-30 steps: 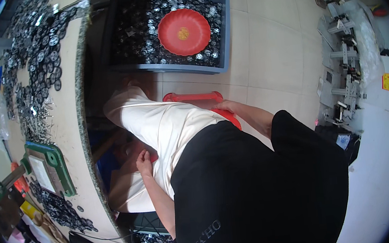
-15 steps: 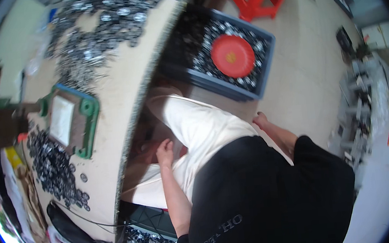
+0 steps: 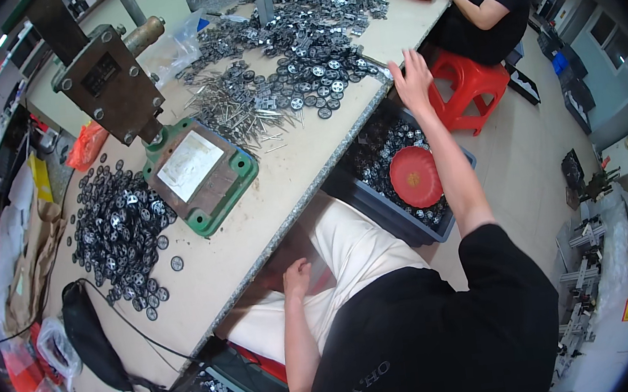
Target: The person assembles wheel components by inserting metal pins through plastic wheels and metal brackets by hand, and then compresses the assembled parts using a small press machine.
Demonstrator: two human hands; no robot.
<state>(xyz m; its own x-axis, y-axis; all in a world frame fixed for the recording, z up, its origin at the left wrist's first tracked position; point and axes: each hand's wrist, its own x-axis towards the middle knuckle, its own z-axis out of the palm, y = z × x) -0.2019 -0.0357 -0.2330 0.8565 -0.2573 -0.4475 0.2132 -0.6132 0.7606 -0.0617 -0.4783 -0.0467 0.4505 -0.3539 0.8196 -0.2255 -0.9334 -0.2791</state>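
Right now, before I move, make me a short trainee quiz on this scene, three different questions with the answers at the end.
1. Multiple choice: which lies inside the grey rectangular plastic bin?
a) a brown paper bag
b) a round, scalloped red plastic plate
c) a black zipped pouch

2. True or false: a heap of black, round spoked wheels lies beside the green-and-brown metal press base.

3. Short answer: which of the wearer's bare hands has its fingers extended?

Key:
1: b.
2: True.
3: The right hand; the left hand is loosely curled by the lap.
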